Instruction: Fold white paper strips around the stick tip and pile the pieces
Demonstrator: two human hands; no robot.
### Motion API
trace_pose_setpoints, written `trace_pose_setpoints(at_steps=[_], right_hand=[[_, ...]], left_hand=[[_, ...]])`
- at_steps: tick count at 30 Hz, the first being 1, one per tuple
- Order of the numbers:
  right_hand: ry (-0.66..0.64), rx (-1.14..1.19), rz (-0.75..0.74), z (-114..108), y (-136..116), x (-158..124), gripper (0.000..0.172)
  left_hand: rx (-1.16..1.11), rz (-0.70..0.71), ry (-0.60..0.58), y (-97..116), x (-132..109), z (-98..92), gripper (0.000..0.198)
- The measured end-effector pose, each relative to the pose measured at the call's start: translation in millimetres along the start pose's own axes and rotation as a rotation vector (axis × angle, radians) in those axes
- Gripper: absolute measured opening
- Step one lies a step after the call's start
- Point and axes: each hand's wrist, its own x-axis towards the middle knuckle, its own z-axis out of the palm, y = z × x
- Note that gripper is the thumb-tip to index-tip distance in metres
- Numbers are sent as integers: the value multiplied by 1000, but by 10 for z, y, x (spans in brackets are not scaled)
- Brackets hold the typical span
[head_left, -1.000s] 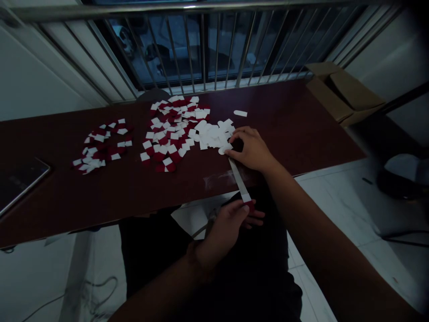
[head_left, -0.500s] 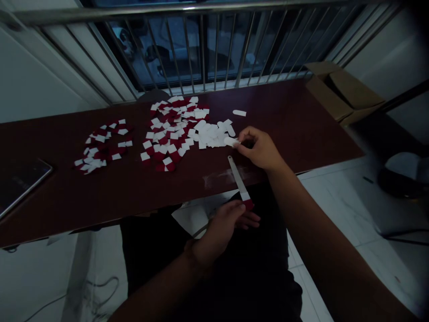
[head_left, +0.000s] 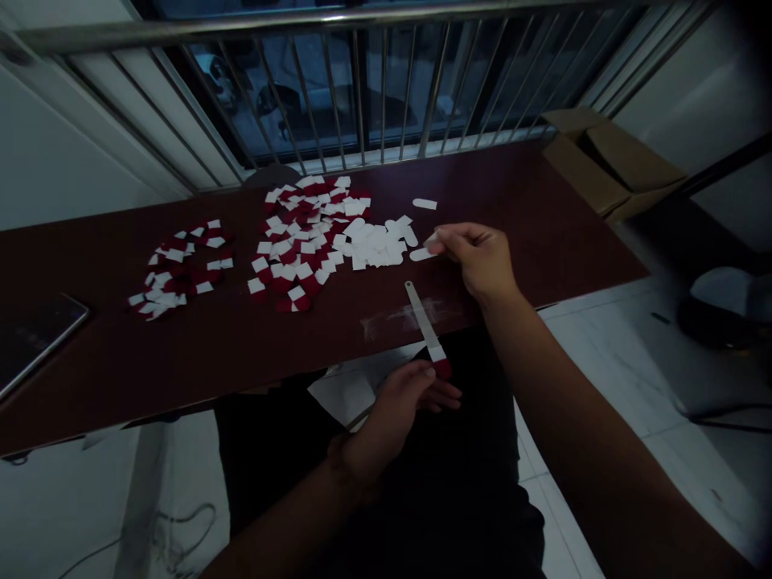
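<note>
My left hand (head_left: 401, 402) is at the table's front edge, thumb and fingers closed on a small red piece (head_left: 442, 368) with a white end. The white end meets a thin pale strip like a steel ruler (head_left: 422, 318), which has a hole at its far end and lies over the edge. My right hand (head_left: 482, 253) hovers over the table with thumb and index finger pinching a small white tab (head_left: 431, 239), partly hidden by the fingertips. Just below them lies another round-ended white tab (head_left: 422, 254). A pile of white tabs (head_left: 379, 244) is left of this hand.
A big heap of red-and-white pieces (head_left: 301, 241) and a smaller group (head_left: 174, 269) lie on the dark red table (head_left: 301, 342). One white tab (head_left: 425, 204) lies apart. A dark flat device (head_left: 39, 342) is at left, a cardboard box (head_left: 627, 165) at right, a metal railing (head_left: 386, 88) behind.
My right hand has lifted slightly from the white tabs, pinching one; another lies below its fingertips. My left hand keeps its grip on the red piece. The view has shifted slightly.
</note>
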Motion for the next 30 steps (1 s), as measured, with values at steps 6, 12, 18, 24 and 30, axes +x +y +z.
trace_pose_setpoints(at_steps=[6,12,18,24,30], right_hand=[[14,-57,17,-55,16,65,40],[2,-40,-13,-23,-28,8,37],[-232,-95,184,-50,-312,-561,22],[-291,75,484,-93,-469,-1061,33],[-217,8,457,-121,-499,-1069,24]], left_hand=[[-24,4,2,-64,24,-6,27],[61,56,9,3,82,15,27],[88,53,16,35,160,45,25],[105,57,16,22,165,40,28],[109,76,-3,19,164,36,29]])
